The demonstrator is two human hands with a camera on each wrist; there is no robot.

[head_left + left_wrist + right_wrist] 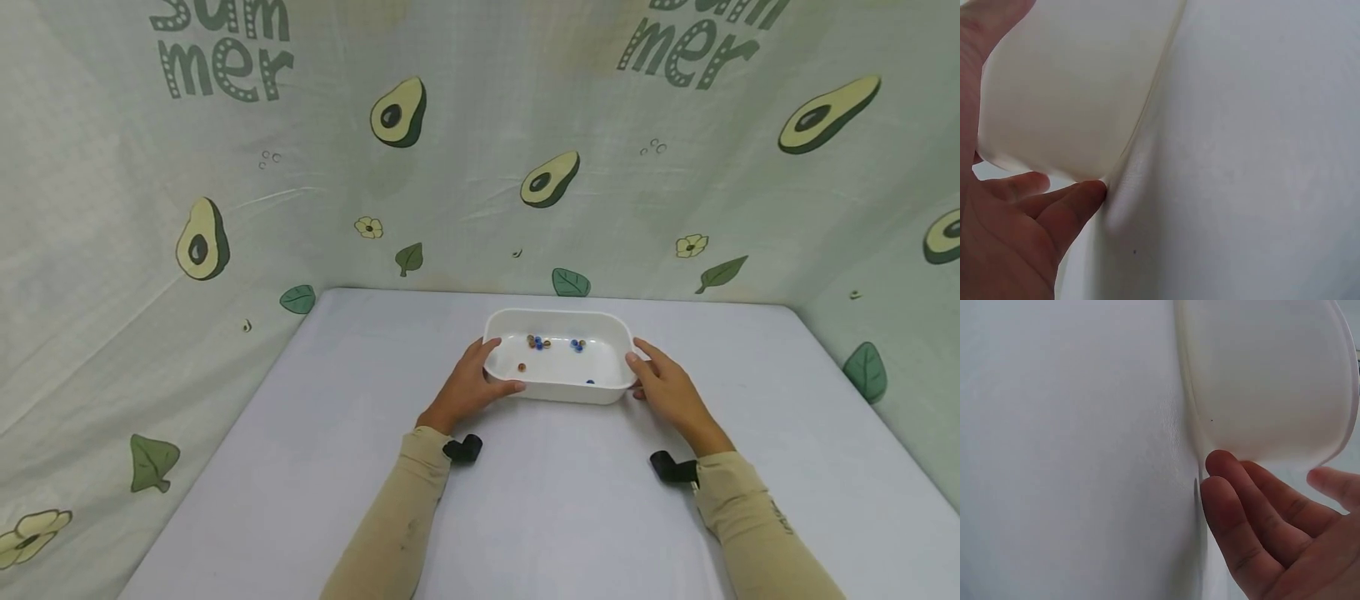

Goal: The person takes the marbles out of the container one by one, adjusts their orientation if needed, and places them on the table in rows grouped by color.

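A white plastic tray [555, 392] with rounded corners lies near the table's far side. Inside it are several small glass marbles in blue and amber: a cluster [537, 342] left of centre, another cluster [577, 345] to its right, a lone amber marble [522, 367], and a blue marble [590, 382] partly hidden by the front wall. My left hand [471, 385] grips the left end, thumb along the front wall. At the right end, my right hand [667, 390] holds the tray with the thumb by the rim. Both wrist views show fingertips [1094, 190] low against the end walls.
White cloth covers the table [547, 500]. Behind it and along the sides hangs a pale curtain [465, 200] printed with avocados and leaves. Black wrist cameras sit on the left sleeve [397, 517] and the right sleeve [750, 517].
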